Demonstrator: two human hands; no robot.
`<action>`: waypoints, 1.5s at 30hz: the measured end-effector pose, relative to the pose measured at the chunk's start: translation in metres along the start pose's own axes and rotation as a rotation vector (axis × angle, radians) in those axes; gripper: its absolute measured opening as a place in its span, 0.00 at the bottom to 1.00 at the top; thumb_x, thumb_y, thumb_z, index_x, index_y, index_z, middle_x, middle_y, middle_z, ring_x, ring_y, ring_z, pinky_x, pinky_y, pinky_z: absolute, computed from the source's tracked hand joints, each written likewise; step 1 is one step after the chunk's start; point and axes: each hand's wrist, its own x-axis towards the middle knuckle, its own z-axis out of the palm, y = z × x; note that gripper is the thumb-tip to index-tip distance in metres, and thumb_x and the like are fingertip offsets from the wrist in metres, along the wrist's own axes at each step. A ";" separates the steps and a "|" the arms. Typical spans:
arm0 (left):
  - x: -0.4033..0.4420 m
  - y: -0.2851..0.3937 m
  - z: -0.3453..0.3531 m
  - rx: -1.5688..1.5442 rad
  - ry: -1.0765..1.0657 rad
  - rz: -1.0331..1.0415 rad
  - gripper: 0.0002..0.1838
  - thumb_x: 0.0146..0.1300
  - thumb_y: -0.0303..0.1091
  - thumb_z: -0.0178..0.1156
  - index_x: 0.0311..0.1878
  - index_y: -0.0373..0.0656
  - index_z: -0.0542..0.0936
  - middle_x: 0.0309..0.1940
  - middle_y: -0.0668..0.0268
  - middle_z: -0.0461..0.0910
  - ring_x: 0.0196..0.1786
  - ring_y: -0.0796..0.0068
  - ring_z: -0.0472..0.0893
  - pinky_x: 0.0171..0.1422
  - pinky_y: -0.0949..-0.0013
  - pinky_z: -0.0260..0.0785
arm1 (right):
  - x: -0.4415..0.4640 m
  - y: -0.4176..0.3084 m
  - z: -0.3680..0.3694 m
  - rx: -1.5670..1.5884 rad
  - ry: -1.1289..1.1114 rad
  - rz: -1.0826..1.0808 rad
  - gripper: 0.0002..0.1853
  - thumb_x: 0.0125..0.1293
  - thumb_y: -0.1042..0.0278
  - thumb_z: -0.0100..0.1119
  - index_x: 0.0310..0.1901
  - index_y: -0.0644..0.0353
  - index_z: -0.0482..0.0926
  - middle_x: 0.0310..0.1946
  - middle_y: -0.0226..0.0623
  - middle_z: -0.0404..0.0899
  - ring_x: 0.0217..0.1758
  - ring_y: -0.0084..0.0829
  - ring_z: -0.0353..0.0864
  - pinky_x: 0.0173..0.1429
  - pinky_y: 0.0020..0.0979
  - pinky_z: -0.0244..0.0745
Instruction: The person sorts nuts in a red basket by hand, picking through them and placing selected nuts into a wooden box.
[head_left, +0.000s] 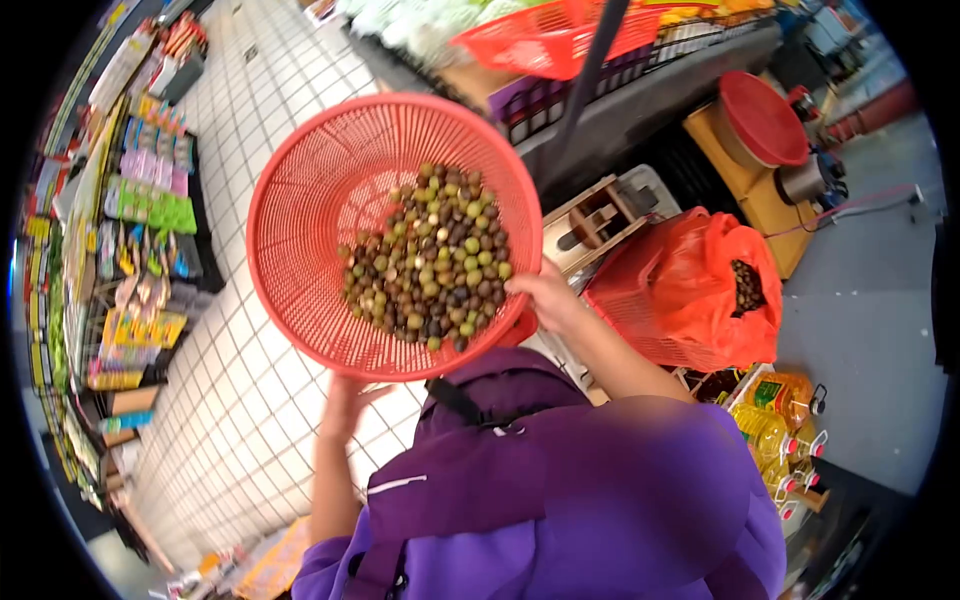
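Observation:
A round red plastic basket (300, 310) with slatted sides is tilted toward me in front of my body. Many small round brown and yellow-green fruits or nuts (440, 260) are heaped toward its right side. My right hand (543, 293) grips the basket's right rim, the thumb over the edge inside. At the near left, my left hand (345, 402) is against the basket's underside, its thumb pointing sideways. The fingers of that hand pass out of sight below the rim. A purple bag (490, 395) hangs on my front, just under the basket.
A red plastic bag (705, 270) with more brown round pieces sits in a red crate (630, 310) at right. Oil bottles (770, 430) stand nearer me. Ahead is a produce stand with a red tray (540, 45). Stocked shelves (150, 200) line the left beyond white floor tiles (200, 440).

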 end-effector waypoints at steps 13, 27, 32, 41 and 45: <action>0.011 -0.030 0.061 -0.604 0.360 -0.079 0.18 0.56 0.26 0.48 0.48 0.24 0.65 0.44 0.49 0.74 0.48 0.59 0.76 0.57 0.57 0.69 | 0.020 -0.039 0.038 -1.140 0.080 -0.691 0.18 0.56 0.68 0.56 0.47 0.65 0.70 0.45 0.42 0.73 0.45 0.36 0.73 0.52 0.32 0.68; 0.007 -0.055 0.082 -0.691 0.287 -0.181 0.20 0.57 0.25 0.47 0.53 0.30 0.63 0.48 0.54 0.73 0.50 0.63 0.75 0.56 0.60 0.69 | 0.039 0.077 0.076 -1.078 -0.405 0.057 0.19 0.58 0.56 0.53 0.46 0.59 0.70 0.33 0.43 0.76 0.35 0.39 0.77 0.38 0.37 0.71; 0.007 -0.059 0.079 -0.642 0.284 -0.183 0.22 0.56 0.24 0.47 0.55 0.30 0.61 0.50 0.53 0.72 0.51 0.62 0.75 0.57 0.59 0.68 | 0.039 0.048 0.062 0.189 -0.258 0.686 0.14 0.64 0.60 0.47 0.47 0.56 0.73 0.34 0.41 0.80 0.34 0.30 0.80 0.38 0.29 0.78; 0.012 -0.061 0.076 -0.586 0.261 -0.228 0.21 0.57 0.25 0.47 0.54 0.28 0.64 0.49 0.52 0.73 0.52 0.61 0.74 0.58 0.59 0.67 | 0.026 0.014 0.044 0.679 -0.290 0.504 0.15 0.65 0.60 0.46 0.45 0.63 0.73 0.48 0.50 0.73 0.51 0.44 0.74 0.50 0.41 0.76; 0.016 -0.061 0.074 -0.549 0.269 -0.226 0.21 0.57 0.26 0.47 0.52 0.24 0.63 0.50 0.51 0.72 0.52 0.61 0.74 0.60 0.58 0.65 | 0.013 -0.029 0.016 0.768 -0.176 0.330 0.14 0.64 0.61 0.48 0.43 0.63 0.75 0.46 0.49 0.74 0.50 0.41 0.75 0.46 0.36 0.78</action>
